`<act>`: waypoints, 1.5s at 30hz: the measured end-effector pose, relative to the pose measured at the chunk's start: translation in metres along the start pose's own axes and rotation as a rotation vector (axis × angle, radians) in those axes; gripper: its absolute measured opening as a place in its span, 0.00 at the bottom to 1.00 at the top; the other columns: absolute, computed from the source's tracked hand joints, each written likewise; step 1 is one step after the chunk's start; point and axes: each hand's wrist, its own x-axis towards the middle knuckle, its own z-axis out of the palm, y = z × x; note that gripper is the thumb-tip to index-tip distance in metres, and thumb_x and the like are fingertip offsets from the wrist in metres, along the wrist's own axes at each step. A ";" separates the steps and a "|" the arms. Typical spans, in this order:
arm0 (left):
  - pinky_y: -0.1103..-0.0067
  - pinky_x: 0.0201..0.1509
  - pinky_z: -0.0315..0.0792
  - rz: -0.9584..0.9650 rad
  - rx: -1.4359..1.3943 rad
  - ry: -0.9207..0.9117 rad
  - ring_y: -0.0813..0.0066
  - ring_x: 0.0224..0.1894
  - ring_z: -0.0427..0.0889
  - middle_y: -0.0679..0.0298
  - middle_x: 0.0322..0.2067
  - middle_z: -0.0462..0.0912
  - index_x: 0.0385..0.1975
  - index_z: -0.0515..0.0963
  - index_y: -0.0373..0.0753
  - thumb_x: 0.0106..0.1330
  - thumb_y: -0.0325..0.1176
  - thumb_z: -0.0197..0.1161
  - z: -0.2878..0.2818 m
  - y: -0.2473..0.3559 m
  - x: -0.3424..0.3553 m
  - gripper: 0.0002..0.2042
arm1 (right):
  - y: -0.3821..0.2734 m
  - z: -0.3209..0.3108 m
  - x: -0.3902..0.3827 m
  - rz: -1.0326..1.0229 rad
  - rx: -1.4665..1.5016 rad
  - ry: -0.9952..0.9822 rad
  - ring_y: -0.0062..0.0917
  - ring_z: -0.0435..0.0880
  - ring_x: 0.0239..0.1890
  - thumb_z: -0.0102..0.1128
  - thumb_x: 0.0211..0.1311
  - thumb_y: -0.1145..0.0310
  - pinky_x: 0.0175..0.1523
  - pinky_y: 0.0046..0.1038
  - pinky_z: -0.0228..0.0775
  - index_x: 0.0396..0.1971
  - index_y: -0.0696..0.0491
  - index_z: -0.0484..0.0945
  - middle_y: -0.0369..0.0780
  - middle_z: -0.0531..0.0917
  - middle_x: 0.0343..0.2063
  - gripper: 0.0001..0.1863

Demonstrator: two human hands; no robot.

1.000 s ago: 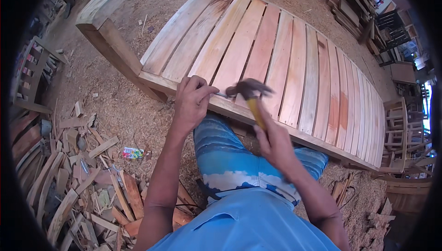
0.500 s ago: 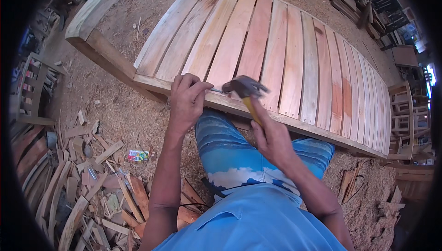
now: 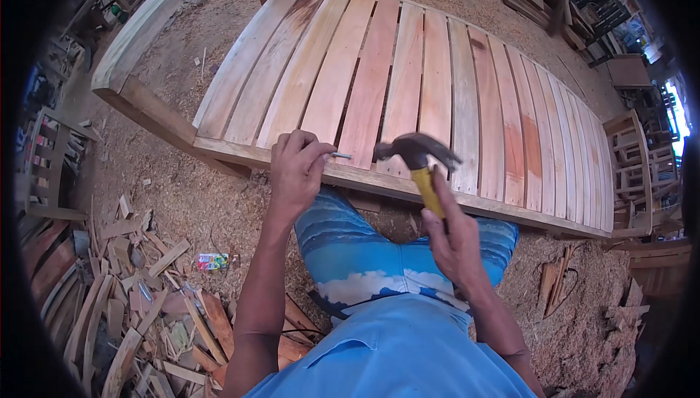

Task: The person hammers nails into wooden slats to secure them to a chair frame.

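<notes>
**Pin (image 3: 342, 155) and hammer (image 3: 419, 153) at slatted bench (image 3: 408, 70)**

Left hand (image 3: 297, 169) pinches the pin over the bench's near edge; right hand (image 3: 454, 241) grips the hammer, its head above the bench. Wood scraps (image 3: 120, 310) lie to the bench's near left.

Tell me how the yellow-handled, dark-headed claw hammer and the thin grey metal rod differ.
The yellow-handled, dark-headed claw hammer is far bulkier; the thin grey metal rod is slim. The hammer has a curved claw, while the rod's visible part is plain and straight. The right hand grips the hammer's handle; the left hand pinches the rod. Both are hand-held near the edge of the slatted wooden frame.
</notes>
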 end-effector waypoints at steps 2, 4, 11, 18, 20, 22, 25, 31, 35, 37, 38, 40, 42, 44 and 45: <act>0.64 0.57 0.72 -0.018 0.004 -0.015 0.58 0.49 0.78 0.61 0.40 0.81 0.42 0.90 0.40 0.65 0.24 0.69 -0.001 0.002 0.003 0.08 | -0.002 -0.019 -0.001 -0.118 -0.101 0.053 0.37 0.92 0.37 0.56 0.82 0.70 0.43 0.36 0.83 0.85 0.45 0.54 0.51 0.90 0.40 0.37; 0.65 0.58 0.73 -0.044 0.013 -0.027 0.59 0.50 0.79 0.61 0.41 0.82 0.42 0.90 0.40 0.66 0.24 0.69 -0.004 0.000 0.000 0.08 | -0.041 -0.047 0.003 -0.119 0.100 0.219 0.27 0.86 0.25 0.52 0.84 0.67 0.33 0.29 0.81 0.86 0.45 0.53 0.46 0.88 0.34 0.36; 0.65 0.56 0.75 -0.031 -0.005 -0.015 0.59 0.49 0.79 0.61 0.40 0.82 0.42 0.90 0.40 0.67 0.24 0.69 -0.001 -0.002 0.001 0.08 | -0.111 -0.150 0.058 -1.014 0.412 0.379 0.32 0.94 0.25 0.40 0.90 0.53 0.19 0.18 0.89 0.75 0.56 0.64 0.53 0.91 0.43 0.28; 0.65 0.55 0.75 -0.008 -0.011 -0.008 0.58 0.48 0.79 0.60 0.40 0.82 0.42 0.90 0.40 0.65 0.23 0.69 0.000 -0.003 -0.002 0.08 | 0.015 0.018 0.032 -0.365 -0.356 -0.075 0.23 0.80 0.24 0.52 0.84 0.65 0.34 0.33 0.78 0.83 0.46 0.61 0.39 0.82 0.26 0.32; 0.64 0.56 0.73 -0.004 -0.012 -0.024 0.57 0.48 0.79 0.60 0.40 0.81 0.41 0.90 0.40 0.64 0.23 0.68 0.000 -0.004 -0.005 0.09 | 0.004 0.023 0.018 -0.199 -0.179 -0.068 0.22 0.80 0.23 0.51 0.84 0.65 0.33 0.31 0.78 0.84 0.44 0.57 0.39 0.82 0.27 0.33; 0.62 0.57 0.72 -0.023 -0.007 -0.035 0.56 0.48 0.79 0.60 0.40 0.81 0.41 0.90 0.41 0.63 0.22 0.67 0.002 -0.004 -0.006 0.10 | -0.015 0.008 0.018 -0.038 -0.001 -0.084 0.20 0.80 0.23 0.51 0.85 0.65 0.31 0.30 0.78 0.85 0.42 0.54 0.39 0.83 0.27 0.34; 0.64 0.55 0.75 -0.025 -0.022 -0.002 0.58 0.48 0.79 0.60 0.39 0.82 0.41 0.90 0.40 0.64 0.21 0.69 -0.005 -0.004 -0.002 0.09 | -0.060 -0.031 0.021 -0.224 0.188 0.173 0.22 0.85 0.28 0.50 0.84 0.71 0.33 0.30 0.81 0.81 0.51 0.59 0.44 0.86 0.30 0.30; 0.64 0.55 0.75 -0.014 -0.024 0.012 0.57 0.48 0.79 0.59 0.39 0.81 0.41 0.90 0.39 0.64 0.21 0.68 -0.004 0.002 0.003 0.09 | -0.036 -0.017 0.036 -0.500 0.339 0.373 0.20 0.83 0.26 0.58 0.82 0.60 0.28 0.26 0.75 0.39 0.56 0.77 0.36 0.81 0.27 0.14; 0.63 0.54 0.75 0.030 0.009 -0.030 0.56 0.48 0.79 0.59 0.39 0.81 0.40 0.89 0.39 0.63 0.21 0.69 0.000 -0.002 0.002 0.09 | 0.010 0.031 0.015 0.031 0.021 -0.077 0.49 0.90 0.35 0.55 0.80 0.69 0.45 0.45 0.79 0.84 0.42 0.57 0.57 0.87 0.36 0.36; 0.62 0.55 0.73 0.011 0.054 -0.054 0.56 0.48 0.78 0.59 0.40 0.81 0.41 0.89 0.39 0.63 0.21 0.68 -0.003 0.007 -0.002 0.09 | 0.010 0.020 0.008 0.095 0.053 -0.044 0.33 0.84 0.30 0.54 0.81 0.71 0.39 0.35 0.77 0.85 0.43 0.54 0.46 0.85 0.33 0.37; 0.62 0.55 0.73 0.013 0.052 -0.065 0.56 0.48 0.78 0.59 0.40 0.81 0.41 0.89 0.39 0.63 0.21 0.68 -0.002 0.013 -0.002 0.09 | 0.012 0.012 0.008 0.077 0.038 -0.015 0.18 0.76 0.24 0.53 0.82 0.72 0.32 0.27 0.74 0.86 0.44 0.52 0.35 0.81 0.28 0.38; 0.62 0.56 0.72 0.129 0.199 0.148 0.55 0.49 0.78 0.58 0.42 0.81 0.42 0.89 0.40 0.64 0.21 0.68 -0.001 0.023 0.000 0.10 | 0.002 -0.002 0.000 0.054 0.090 0.036 0.14 0.72 0.21 0.50 0.84 0.71 0.27 0.21 0.69 0.87 0.43 0.51 0.32 0.77 0.25 0.37; 0.61 0.57 0.72 0.121 0.206 0.154 0.55 0.51 0.78 0.58 0.43 0.82 0.43 0.89 0.40 0.65 0.22 0.68 0.003 0.020 -0.002 0.10 | -0.021 -0.025 -0.004 0.124 0.169 0.117 0.19 0.81 0.24 0.51 0.84 0.69 0.32 0.27 0.78 0.86 0.45 0.52 0.39 0.85 0.27 0.36; 0.62 0.57 0.72 -0.014 0.020 0.030 0.56 0.51 0.78 0.59 0.43 0.82 0.43 0.89 0.40 0.66 0.23 0.68 0.011 0.010 -0.005 0.08 | -0.028 -0.042 0.000 -0.094 0.224 0.289 0.13 0.73 0.19 0.47 0.85 0.67 0.23 0.21 0.69 0.87 0.45 0.47 0.31 0.78 0.22 0.36; 0.62 0.57 0.72 -0.016 0.022 0.035 0.56 0.51 0.78 0.59 0.43 0.82 0.43 0.89 0.40 0.66 0.23 0.68 0.013 0.010 -0.004 0.08 | -0.037 -0.052 0.002 -0.171 0.259 0.379 0.14 0.72 0.18 0.46 0.86 0.66 0.22 0.21 0.68 0.87 0.46 0.45 0.31 0.76 0.21 0.36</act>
